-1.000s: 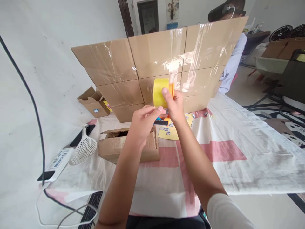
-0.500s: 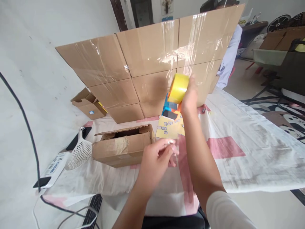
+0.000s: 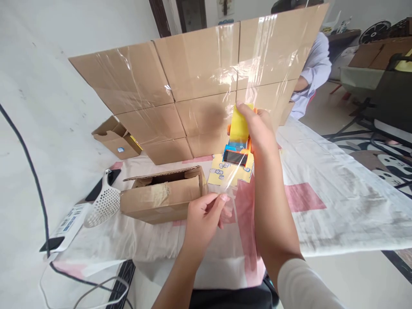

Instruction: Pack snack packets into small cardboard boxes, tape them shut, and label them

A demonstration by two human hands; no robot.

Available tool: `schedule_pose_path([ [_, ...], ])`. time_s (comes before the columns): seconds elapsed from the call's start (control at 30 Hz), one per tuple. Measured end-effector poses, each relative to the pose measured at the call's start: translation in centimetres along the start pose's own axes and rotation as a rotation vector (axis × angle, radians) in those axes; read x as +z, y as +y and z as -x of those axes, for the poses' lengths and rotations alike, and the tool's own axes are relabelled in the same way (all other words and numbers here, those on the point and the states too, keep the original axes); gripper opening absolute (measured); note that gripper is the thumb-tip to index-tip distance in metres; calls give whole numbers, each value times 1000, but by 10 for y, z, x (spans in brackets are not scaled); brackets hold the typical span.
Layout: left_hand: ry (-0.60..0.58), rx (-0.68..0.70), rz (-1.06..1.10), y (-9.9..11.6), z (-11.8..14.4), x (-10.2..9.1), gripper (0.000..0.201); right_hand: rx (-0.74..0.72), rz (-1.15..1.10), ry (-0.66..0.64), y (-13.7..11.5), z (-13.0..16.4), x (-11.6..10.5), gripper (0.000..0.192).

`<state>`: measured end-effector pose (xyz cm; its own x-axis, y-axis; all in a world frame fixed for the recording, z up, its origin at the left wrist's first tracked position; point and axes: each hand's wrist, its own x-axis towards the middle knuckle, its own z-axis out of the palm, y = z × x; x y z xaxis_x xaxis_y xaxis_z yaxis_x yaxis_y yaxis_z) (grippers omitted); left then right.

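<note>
Tape dispenser, an orange-and-blue plastic hand tool carrying a yellow roll of clear packing tape, is held up above the tabletop in front of a tall cardboard wall made of flattened panels joined with shiny tape. The right hand is wrapped around it, its grip closed on the frame with a finger resting on top of the roll. A strip of clear tape runs down from the blue mouth to the left hand, whose thumb and fingertips are pinched together on the free end.

That strip looks thin, limp and sticky; I would judge it apt to fold onto itself or cling to skin, so holding only the very end, kept taut, seems wise. The dispenser looks light and rigid, best held by its body, away from the cutting edge at the mouth.

Just left of the left hand lies an open brown cardboard box on a white and pink cloth. A yellow printed sheet lies under the dispenser. Farther left sit a white perforated plastic scoop and a small open carton. Behind the wall another person's pale sleeve shows.
</note>
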<state>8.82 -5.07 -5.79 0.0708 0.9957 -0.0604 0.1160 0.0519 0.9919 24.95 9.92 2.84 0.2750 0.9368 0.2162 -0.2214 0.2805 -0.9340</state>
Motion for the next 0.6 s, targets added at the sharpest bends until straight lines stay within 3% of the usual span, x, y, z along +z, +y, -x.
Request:
schedule_pose_path([
  [0.13,28,-10,38,-3,6,1,41,-86,1,26,1,2,1,42],
  [0.2,16,-15,60,-7,5,2,42,-56,-57,-12,0,4,3,40],
  [0.33,12,4,62,-21,-3,8,42,83,-108,-73,0,8,9,43],
  [0.6,157,122,-87,-33,-16,24,40,425,-212,-257,26,-11,13,55],
])
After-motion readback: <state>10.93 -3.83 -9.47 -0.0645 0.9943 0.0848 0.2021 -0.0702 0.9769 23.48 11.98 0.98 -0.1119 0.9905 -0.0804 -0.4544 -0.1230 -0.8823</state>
